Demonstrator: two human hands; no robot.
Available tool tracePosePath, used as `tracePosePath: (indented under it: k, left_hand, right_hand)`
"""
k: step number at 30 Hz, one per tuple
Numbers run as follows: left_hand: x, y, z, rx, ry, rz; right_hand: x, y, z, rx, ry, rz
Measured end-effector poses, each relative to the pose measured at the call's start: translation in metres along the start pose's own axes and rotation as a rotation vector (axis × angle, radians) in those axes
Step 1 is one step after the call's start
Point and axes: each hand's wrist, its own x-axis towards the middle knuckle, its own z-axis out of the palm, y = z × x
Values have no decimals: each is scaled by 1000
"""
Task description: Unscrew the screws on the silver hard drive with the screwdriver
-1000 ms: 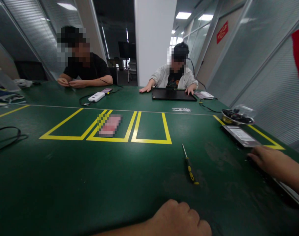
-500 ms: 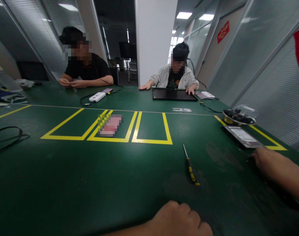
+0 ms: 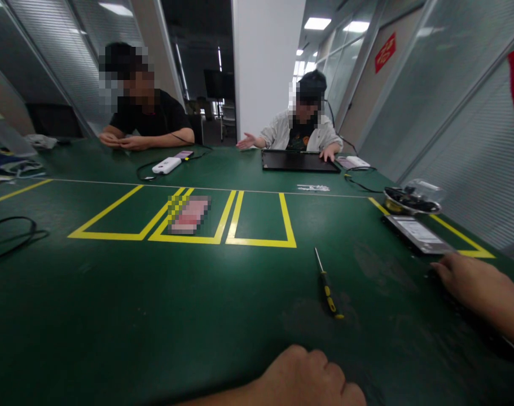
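My left hand (image 3: 310,378) rests at the bottom edge of the picture, closed into a loose fist with the knuckles up. No object shows in it. On the right, my right hand (image 3: 472,282) lies on the table with curled fingers. Its palm and most fingertips are hidden, and small dark bits show by the fingers. Just beyond it is a hard drive (image 3: 421,234) with a white label, close to the fingers. Between my hands lies a screwdriver (image 3: 328,293) with a black and yellow handle, touched by neither.
Yellow tape (image 3: 260,243) outlines areas on the green table (image 3: 155,304); a blurred pinkish flat object (image 3: 191,215) lies in one. A bowl of dark parts (image 3: 411,201) stands behind the drive. Across the table sit two people, one with a black panel (image 3: 299,160). A cable (image 3: 32,231) lies left.
The co-worker across the table has lifted and turned one hand off the tabletop. My hands, the screwdriver and the hard drive stay practically where they were.
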Motion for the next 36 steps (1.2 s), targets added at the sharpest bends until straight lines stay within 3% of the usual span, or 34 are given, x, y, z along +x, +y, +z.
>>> tracePosePath:
  k: [11,18,25,32,36]
  left_hand:
    - [-2,0,3,-2,79,-17]
    - [-3,1,5,9,69,-16]
    - [-2,-1,2,0,49,-5]
    - [-2,-3,1,-35,10,6]
    - [-1,-3,-1,-54,-72,14]
  right_hand:
    - [20,21,13,61,64,-110]
    - [23,18,0,165,-21,-154]
    - [22,27,4,164,13,-163]
    - [29,38,15,181,103,-313]
    - [35,47,19,182,93,-414]
